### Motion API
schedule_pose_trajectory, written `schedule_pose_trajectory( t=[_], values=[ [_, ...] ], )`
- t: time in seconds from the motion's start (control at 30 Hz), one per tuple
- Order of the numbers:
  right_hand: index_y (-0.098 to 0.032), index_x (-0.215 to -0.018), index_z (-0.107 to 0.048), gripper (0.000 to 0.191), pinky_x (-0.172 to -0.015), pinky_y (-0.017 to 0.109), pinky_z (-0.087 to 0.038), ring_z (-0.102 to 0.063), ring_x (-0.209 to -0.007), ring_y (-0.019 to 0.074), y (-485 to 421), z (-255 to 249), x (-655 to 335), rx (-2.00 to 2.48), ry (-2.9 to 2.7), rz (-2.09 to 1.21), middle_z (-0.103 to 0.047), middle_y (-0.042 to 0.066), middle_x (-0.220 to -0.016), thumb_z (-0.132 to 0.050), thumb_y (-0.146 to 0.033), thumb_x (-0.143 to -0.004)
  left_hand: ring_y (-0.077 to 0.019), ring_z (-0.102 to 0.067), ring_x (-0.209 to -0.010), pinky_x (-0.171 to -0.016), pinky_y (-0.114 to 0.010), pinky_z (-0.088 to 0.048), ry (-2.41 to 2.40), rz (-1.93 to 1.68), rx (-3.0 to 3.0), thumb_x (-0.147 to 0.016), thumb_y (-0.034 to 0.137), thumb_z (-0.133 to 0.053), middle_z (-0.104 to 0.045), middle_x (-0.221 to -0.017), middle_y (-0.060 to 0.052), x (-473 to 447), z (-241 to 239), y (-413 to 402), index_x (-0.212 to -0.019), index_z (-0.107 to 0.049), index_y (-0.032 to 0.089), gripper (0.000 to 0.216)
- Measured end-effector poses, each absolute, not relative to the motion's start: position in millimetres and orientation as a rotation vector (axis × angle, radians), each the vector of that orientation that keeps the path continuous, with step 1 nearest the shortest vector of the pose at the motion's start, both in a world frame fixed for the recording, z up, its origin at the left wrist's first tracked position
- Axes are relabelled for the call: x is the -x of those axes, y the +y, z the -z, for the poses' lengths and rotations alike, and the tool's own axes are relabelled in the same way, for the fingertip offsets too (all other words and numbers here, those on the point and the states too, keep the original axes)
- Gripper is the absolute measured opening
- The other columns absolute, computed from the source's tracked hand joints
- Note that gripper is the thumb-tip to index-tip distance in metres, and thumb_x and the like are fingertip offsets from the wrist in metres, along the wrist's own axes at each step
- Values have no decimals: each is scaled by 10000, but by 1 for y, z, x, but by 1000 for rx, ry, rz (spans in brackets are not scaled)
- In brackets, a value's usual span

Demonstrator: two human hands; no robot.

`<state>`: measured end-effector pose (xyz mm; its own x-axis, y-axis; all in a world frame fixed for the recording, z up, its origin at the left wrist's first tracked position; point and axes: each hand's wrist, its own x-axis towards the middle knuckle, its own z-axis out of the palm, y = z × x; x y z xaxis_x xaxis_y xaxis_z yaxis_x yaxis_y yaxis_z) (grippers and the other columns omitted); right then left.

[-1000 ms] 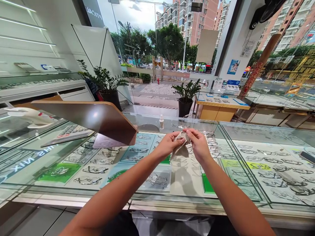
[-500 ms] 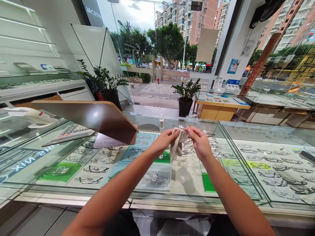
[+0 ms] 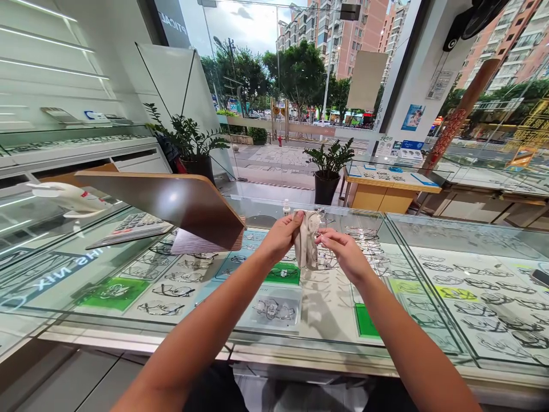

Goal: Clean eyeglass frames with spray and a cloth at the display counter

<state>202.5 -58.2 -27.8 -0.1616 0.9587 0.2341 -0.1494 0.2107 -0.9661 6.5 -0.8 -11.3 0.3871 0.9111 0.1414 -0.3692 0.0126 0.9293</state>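
Both hands are raised above a glass display counter (image 3: 326,337) filled with spectacle frames. My left hand (image 3: 278,236) pinches the top of a pale cleaning cloth (image 3: 305,246), which hangs down in folds. A pair of thin clear glasses (image 3: 319,220) shows against the cloth. My right hand (image 3: 343,254) is closed on the cloth and the glasses from the right, fingers pinched. Which part of the glasses each hand grips is hard to make out.
A small spray bottle (image 3: 286,207) stands on the glass behind my hands. A brown tilted mirror back (image 3: 171,203) and a calculator (image 3: 132,228) are at the left. Potted plants (image 3: 328,166) stand beyond the counter. Another glass counter (image 3: 472,269) extends right.
Both hands have lifted the cloth and glasses higher. The cloth, bunched between the hands before, now hangs down from my left hand. The view shifted slightly.
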Motion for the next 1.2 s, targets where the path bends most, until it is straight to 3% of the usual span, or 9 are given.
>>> schedule_pose_trajectory(
  t=[0.23,0.37,0.57,0.67,0.77,0.93,1.03,1.2],
  values=[
    [-290,-844,-892,229,-1114,457,-412,-621,-1169,297,-58,28,-201,809,-1396,-1251,-764,65,-1059,-873,-517,-820,-176,-683,-704,-666,-266,-535,583,-985,-1317,-857,750,-767,-773,-814,-87,-6,9,-10,-958,-802,134,625],
    [-292,-829,-892,247,-1133,460,-403,-602,-1182,297,-59,27,-200,818,-1403,-1237,-742,64,-1067,-883,-538,-808,-172,-684,-693,-672,-268,-536,584,-951,-1320,-832,710,-817,-772,-798,-85,-7,9,-11,-975,-810,126,601],
    [-282,-809,-888,292,-1142,448,-392,-563,-1260,313,-61,23,-200,838,-1398,-1268,-722,68,-1098,-894,-572,-772,-199,-726,-808,-758,-295,-563,572,-953,-1324,-736,502,-966,-807,-975,-105,-7,10,-13,-1051,-800,138,509],
    [-279,-800,-889,318,-1122,442,-408,-565,-1255,315,-61,23,-198,855,-1370,-1287,-716,66,-1121,-908,-590,-739,-172,-684,-733,-712,-284,-548,577,-981,-1331,-704,458,-989,-780,-883,-65,-10,10,-17,-1034,-791,147,495],
    [-270,-803,-888,347,-1108,446,-419,-578,-1210,307,-62,23,-195,869,-1370,-1274,-716,66,-1107,-908,-608,-729,-136,-618,-648,-652,-254,-493,602,-1094,-1353,-701,489,-983,-731,-762,-29,-18,12,-21,-924,-774,141,464],
    [-267,-824,-887,321,-1119,457,-418,-601,-1159,293,-64,26,-190,841,-1405,-1254,-733,67,-1109,-884,-583,-771,-135,-604,-648,-634,-248,-459,633,-1259,-1366,-781,615,-898,-740,-758,-48,-25,18,-22,-842,-756,137,502],
    [-266,-798,-886,254,-1136,461,-410,-601,-1168,298,-64,25,-191,832,-1369,-1254,-737,68,-1112,-866,-520,-788,-136,-586,-589,-596,-255,-446,625,-1151,-1336,-819,692,-834,-713,-692,-46,-18,16,-16,-837,-750,136,562],
    [-255,-741,-872,205,-1194,458,-357,-550,-1297,326,-60,22,-201,813,-1254,-1323,-750,80,-943,-864,-460,-756,-201,-718,-813,-773,-293,-549,499,-913,-1384,-808,611,-886,-796,-969,-106,-2,7,-9,-1050,-786,143,536]
  ],
)
